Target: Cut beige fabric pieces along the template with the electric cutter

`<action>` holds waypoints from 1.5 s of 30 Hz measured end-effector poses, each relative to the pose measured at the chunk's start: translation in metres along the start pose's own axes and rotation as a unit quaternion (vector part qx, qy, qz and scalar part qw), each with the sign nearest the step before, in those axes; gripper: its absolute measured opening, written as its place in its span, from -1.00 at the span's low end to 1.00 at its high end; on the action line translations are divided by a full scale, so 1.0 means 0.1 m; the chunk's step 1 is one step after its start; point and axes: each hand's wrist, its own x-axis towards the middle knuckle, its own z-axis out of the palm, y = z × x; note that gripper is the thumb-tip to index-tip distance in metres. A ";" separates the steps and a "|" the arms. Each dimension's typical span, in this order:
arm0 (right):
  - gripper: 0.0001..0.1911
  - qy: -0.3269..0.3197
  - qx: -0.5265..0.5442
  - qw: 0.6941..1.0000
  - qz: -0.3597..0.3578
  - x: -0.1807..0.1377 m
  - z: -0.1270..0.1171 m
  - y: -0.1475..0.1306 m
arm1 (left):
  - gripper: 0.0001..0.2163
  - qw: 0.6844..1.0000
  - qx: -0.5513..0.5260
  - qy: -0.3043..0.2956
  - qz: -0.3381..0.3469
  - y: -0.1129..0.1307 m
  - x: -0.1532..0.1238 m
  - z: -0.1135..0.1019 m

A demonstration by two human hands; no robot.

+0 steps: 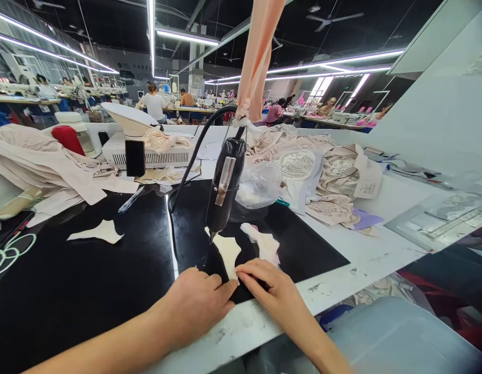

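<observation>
A cream cut fabric piece [227, 252] lies on the black mat, its narrow lower end at my fingers. My left hand [198, 301] has its fingers curled, with the index finger and thumb at that end. From the other side my right hand [270, 288] pinches the same tip, thumb and fingertips together. Just above the piece hangs a black hand-held tool [225, 182], its pointed nozzle down near the fabric's upper edge. A second cream fabric piece [98, 232] rests apart on the left, and a white, pink-edged piece [263, 243] lies to the right.
Peach cloth strips [258, 57] suspend the tool, and a black cable [190, 161] loops from it. Beige fabric is heaped at the left [62, 161] and right [338, 171]. A phone [135, 158] leans against a white device [163, 157]. A clear plastic bag [260, 184] sits behind the tool.
</observation>
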 end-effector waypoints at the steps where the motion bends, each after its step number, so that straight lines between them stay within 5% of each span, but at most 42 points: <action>1: -0.77 0.000 0.003 1.000 0.006 0.01 -0.01 0.00 | -0.69 1.000 -0.002 0.006 -0.001 0.00 -0.01 0.01; 9: -0.74 0.020 0.025 0.998 0.048 0.11 -0.07 -0.06 | -0.67 0.999 -0.038 0.018 -0.016 0.00 -0.02 0.05; 20: -0.71 0.105 0.187 0.971 0.108 0.48 -0.19 -0.16 | -0.65 0.994 -0.026 -0.099 -0.041 0.03 0.10 -0.09; 29: -0.73 0.283 0.364 0.887 -0.030 0.71 -0.22 -0.45 | -0.65 0.991 -0.078 -0.096 -0.050 0.01 0.11 -0.08; 34: -0.61 0.244 0.403 0.880 -0.063 0.38 -0.23 -0.72 | -0.67 0.972 -0.210 -0.060 -0.084 -0.07 0.06 -0.08; 37: -0.56 0.179 0.439 0.879 -0.050 0.17 -0.13 -0.77 | -0.71 0.903 -0.400 -0.045 -0.152 -0.14 -0.01 -0.13; 42: -0.59 0.111 0.450 0.886 -0.019 0.02 0.15 -0.76 | -0.62 0.674 -0.694 -0.005 -0.253 -0.22 -0.21 -0.24; 45: -0.56 0.084 0.443 0.893 0.008 -0.01 0.31 -0.81 | -0.69 0.594 -0.750 0.007 -0.291 -0.24 -0.32 -0.31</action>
